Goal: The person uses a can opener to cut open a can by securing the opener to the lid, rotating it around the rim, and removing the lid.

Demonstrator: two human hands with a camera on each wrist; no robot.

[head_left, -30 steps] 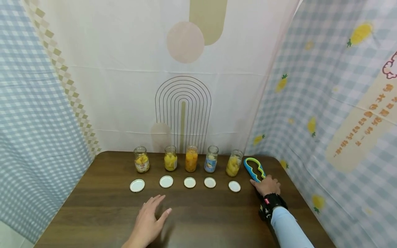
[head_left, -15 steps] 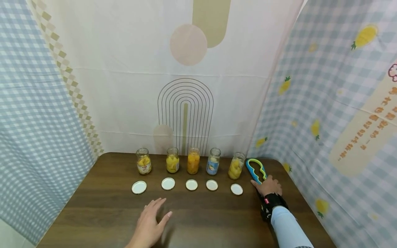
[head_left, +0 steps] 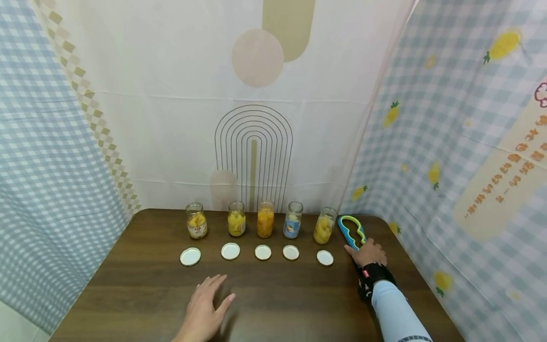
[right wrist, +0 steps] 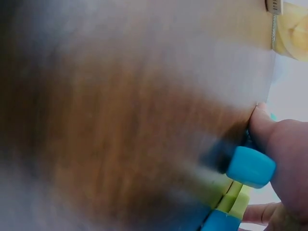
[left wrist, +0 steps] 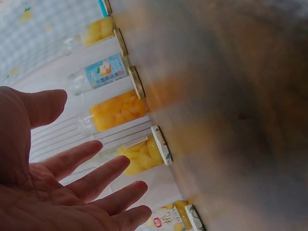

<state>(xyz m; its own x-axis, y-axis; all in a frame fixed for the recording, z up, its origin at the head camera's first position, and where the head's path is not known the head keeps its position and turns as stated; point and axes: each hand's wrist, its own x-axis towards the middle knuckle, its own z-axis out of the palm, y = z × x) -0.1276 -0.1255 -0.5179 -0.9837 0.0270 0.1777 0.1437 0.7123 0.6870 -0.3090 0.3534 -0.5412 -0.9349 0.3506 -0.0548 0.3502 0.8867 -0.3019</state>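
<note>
A blue-and-green jar opener lies on the table at the right. My right hand holds its near end, thumb on the left side and fingers on the right; in the right wrist view a blue handle end shows beside the thumb. My left hand hovers over the front of the table, palm partly turned inward, fingers spread and holding nothing. Several lidless glass jars of fruit stand in a row at the back, among them an orange-filled jar and a blue-labelled jar.
In front of each jar lies a round lid, white inside up, such as the leftmost lid and the rightmost lid. The brown table meets a hanging white cloth behind and a checked cloth at the right.
</note>
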